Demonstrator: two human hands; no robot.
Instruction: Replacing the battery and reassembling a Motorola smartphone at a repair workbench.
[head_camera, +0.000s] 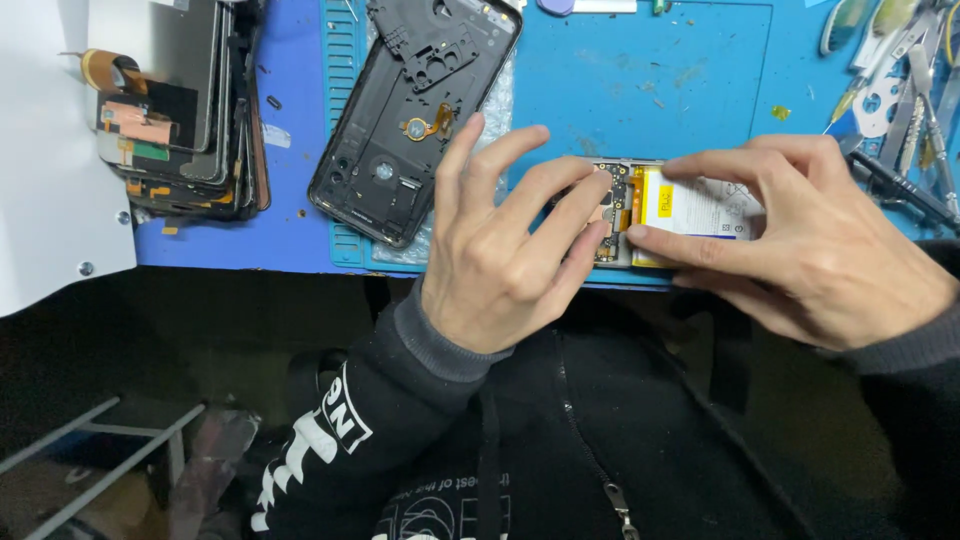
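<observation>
Hands (500, 250) (810, 250) on opened phone (640, 205), battery (700, 210) inside.

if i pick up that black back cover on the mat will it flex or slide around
The back cover looks like a thin hollow shell with cutouts, so probably light and slightly flexible. A small orange flex cable sits inside; it may snag or tear. It lies partly on plastic wrap, so it could slide.
</observation>
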